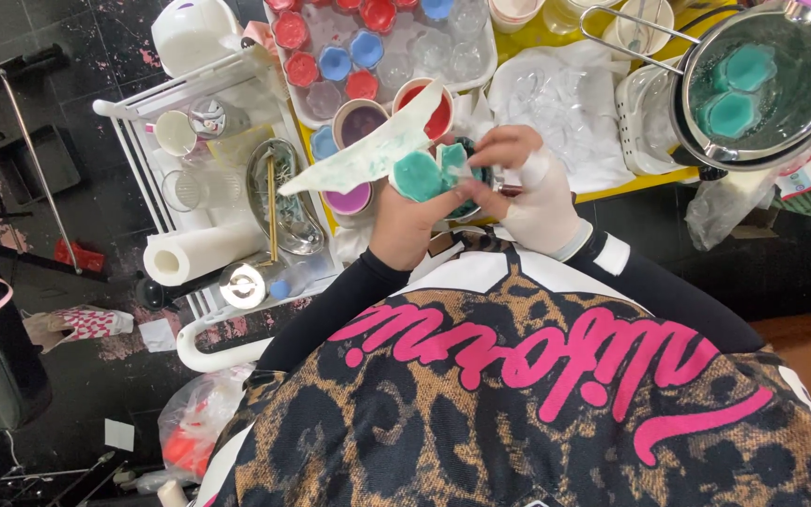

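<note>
My left hand (404,225) holds a teal wax-like block (418,176) together with a white strip of paper (359,158) smeared with teal that sticks out to the left. My right hand (527,183), wrapped in a white glove or bandage over the palm, pinches a second teal piece (453,161) right next to the first. Both hands hover over small cups, one with purple content (360,120) and one with red (437,116). Whether the two teal pieces are joined I cannot tell.
A metal pot (760,80) at the top right holds two teal blocks in liquid. A tray (304,113) of red, blue and clear moulds lies at the top. A white cart (201,202) on the left carries cups, a paper roll (201,252) and a metal dish.
</note>
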